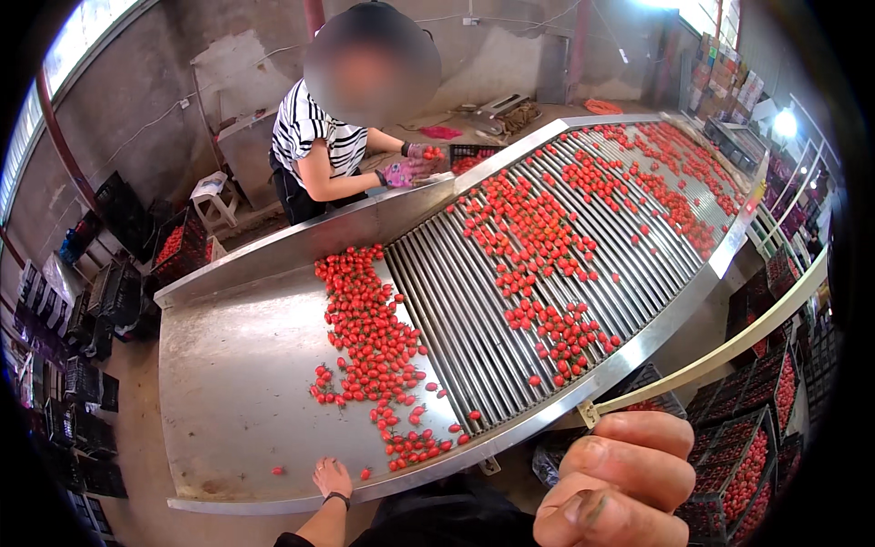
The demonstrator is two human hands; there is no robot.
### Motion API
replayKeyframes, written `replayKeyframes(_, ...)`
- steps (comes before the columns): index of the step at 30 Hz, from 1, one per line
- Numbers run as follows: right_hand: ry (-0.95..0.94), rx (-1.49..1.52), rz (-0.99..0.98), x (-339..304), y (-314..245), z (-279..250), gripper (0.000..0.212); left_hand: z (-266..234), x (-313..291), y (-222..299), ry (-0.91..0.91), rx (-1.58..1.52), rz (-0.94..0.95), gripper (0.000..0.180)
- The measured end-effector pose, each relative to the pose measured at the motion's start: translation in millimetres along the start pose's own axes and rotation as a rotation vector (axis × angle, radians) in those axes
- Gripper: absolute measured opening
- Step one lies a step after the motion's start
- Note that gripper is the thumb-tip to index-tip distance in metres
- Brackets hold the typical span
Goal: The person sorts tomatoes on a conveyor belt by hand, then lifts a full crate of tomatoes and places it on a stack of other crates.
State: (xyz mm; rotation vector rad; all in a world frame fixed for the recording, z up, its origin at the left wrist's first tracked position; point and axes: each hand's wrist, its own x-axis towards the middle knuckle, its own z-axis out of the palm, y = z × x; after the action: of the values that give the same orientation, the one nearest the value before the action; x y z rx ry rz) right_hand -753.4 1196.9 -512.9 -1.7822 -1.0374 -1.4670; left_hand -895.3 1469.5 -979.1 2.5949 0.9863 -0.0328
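Observation:
Red cherry tomatoes point(374, 328) lie heaped along the right part of the smooth metal tray point(246, 365), where it meets the metal rollers point(456, 319). My left hand point(333, 476) rests at the tray's near edge, open, fingers stretched out. One loose cherry tomato point(365, 474) is just right of it and another point(277, 471) farther left. Large and close in the lower right, my right hand point(624, 483) is raised with its fingers curled closed. Whatever it might hold is hidden. More tomatoes point(529, 228) are spread over the rollers.
Across the line stands a co-worker, whose patterned gloves point(406, 171) are beside a black crate point(474, 155), with tomatoes at one glove. Metal side walls point(301, 228) border the line. Crates of tomatoes point(743, 474) are stacked at right. A pale curved rail point(729, 351) runs nearby. Black crates point(87, 378) stand left.

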Motion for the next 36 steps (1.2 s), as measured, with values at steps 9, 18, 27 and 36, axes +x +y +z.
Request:
replayKeyframes(9, -0.451, 0.138, 0.187, -95.0, 52.6, 104.7, 0.040, 67.4, 87.7, -33.9, -0.195, -0.023, 0.014, 0.029)
replayKeyframes(18, -1.491, 0.302, 0.923, -379.7, 97.8, 182.3, 0.055, 166.6, 167.0, -1.2, -0.034, -0.036, 0.130, 0.045)
replayKeyframes(27, -1.328, 0.234, 0.608, -530.9, 95.0, 377.5, 0.054, 199.0, 211.6, 0.9, 0.083, 0.126, 0.223, 0.037)
replayKeyframes(36, -1.608, 0.036, 0.324, -599.2, 135.9, 434.6, 0.057, 204.2, 214.6, 2.0, 0.037, 0.127, 0.197, 0.037)
